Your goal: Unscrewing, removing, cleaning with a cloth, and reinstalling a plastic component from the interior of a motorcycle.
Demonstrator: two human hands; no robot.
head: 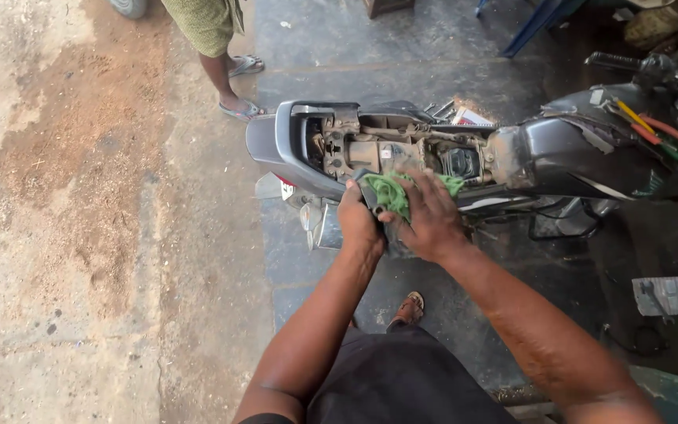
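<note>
Both hands work a crumpled green cloth rag (392,192) against the near side of the seatless grey motorcycle frame (402,145): left hand (359,221) closed on it, right hand (427,220) pressing with spread fingers.

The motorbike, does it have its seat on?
No, the motorbike has no seat on it: its frame and inner parts lie open on top, next to both hands pressing a green cloth.

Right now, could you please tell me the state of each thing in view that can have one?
Motorcycle: seat off, frame and wiring exposed.
Green rag: bunched, pressed on the frame's near side.
Left hand: closed around the rag's edge.
Right hand: fingers spread over the rag.
Screwdrivers: lying on the fuel tank.
Another person's sandalled feet: standing behind the tail.
</note>
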